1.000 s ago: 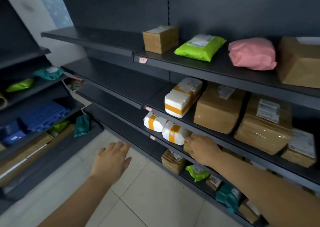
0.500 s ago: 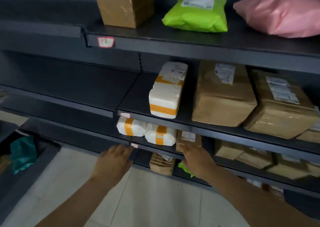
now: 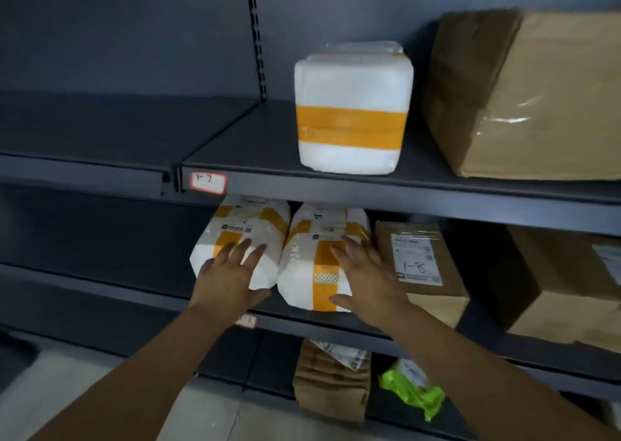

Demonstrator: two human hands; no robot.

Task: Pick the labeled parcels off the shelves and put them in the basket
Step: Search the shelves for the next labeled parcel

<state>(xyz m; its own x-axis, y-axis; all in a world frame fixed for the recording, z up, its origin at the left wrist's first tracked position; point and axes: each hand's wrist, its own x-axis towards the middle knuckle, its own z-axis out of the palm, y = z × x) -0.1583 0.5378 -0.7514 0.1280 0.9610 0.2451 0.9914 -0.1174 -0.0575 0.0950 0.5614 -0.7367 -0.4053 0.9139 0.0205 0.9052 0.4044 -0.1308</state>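
Two white parcels with orange tape lie side by side on the middle shelf [image 3: 336, 323]. My left hand [image 3: 228, 281] rests flat, fingers spread, on the left white parcel [image 3: 265, 239]. My right hand [image 3: 364, 279] lies open on the right white parcel [image 3: 302, 272], near its right edge. Neither hand has closed around a parcel. A brown box marked "1-8" [image 3: 416, 262] sits just right of my right hand. No basket is in view.
On the shelf above stand a taller white parcel with an orange band [image 3: 351, 111] and a large brown box [image 3: 524, 94]. More brown boxes [image 3: 564, 289] sit at right. Below lie a brown padded parcel [image 3: 331, 383] and a green bag [image 3: 413, 390].
The view has come much closer to the shelves. My left hand rose from below the shelf onto the left white parcel. My right hand moved from the brown box to the right white parcel.
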